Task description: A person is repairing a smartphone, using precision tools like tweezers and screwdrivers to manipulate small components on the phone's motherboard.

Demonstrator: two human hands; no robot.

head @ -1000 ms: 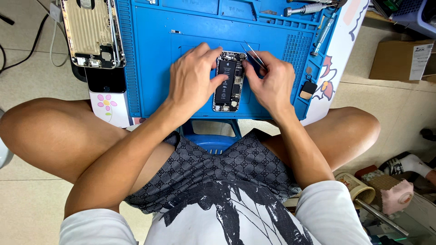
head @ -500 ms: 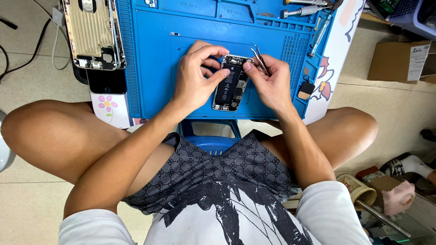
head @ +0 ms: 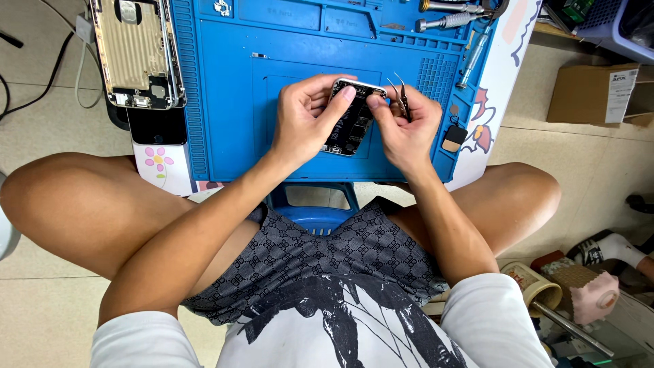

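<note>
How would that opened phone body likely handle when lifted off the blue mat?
The opened phone body looks thin and rigid, so probably light and stiff. Its exposed internals seem fragile. The left hand and right hand grip its edges, suggesting smooth sides.

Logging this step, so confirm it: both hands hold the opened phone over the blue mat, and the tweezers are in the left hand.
Wrong hand. In the head view the tweezers are in the right hand; the left hand only grips the opened phone, held over the blue mat.
</note>
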